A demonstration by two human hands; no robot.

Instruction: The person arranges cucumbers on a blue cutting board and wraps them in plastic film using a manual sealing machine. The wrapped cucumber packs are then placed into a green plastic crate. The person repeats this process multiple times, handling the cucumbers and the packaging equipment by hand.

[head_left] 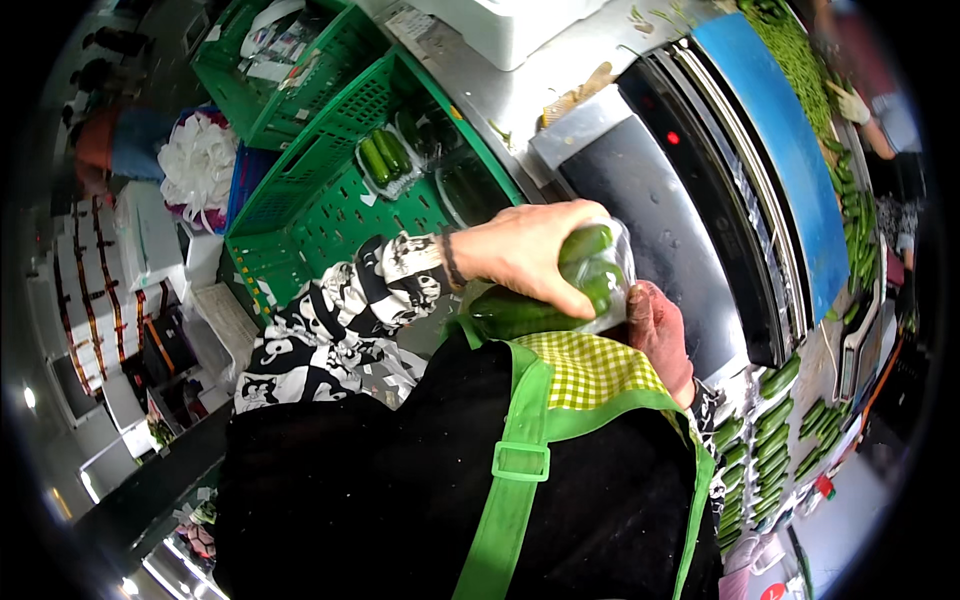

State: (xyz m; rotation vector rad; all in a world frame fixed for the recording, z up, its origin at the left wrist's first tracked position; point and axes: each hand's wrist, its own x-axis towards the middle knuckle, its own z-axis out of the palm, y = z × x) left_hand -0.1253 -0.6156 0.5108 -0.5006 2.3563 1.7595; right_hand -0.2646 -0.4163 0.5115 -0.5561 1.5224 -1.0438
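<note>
Film-wrapped cucumbers in a pack (596,262) are held tilted in front of my apron, beside the steel plate (637,187) of a film-wrapping machine. My left hand (521,244) grips the pack from above, thumb across the near side and fingers over the far side. At its right end, my right hand (660,330) holds the edge with the thumb up; its other fingers are hidden. Left of the hands stands a green plastic crate (322,232), in which a wrapped cucumber pack (386,159) and other dark wrapped packs (469,191) lie.
A blue panel (772,142) tops the machine, with a red light (673,138) below it. Rows of cucumbers (772,450) lie at right. Beyond are green beans (795,60) and a co-worker's gloved hand (851,103). Another green crate (259,112) and a white box (510,26) stand behind.
</note>
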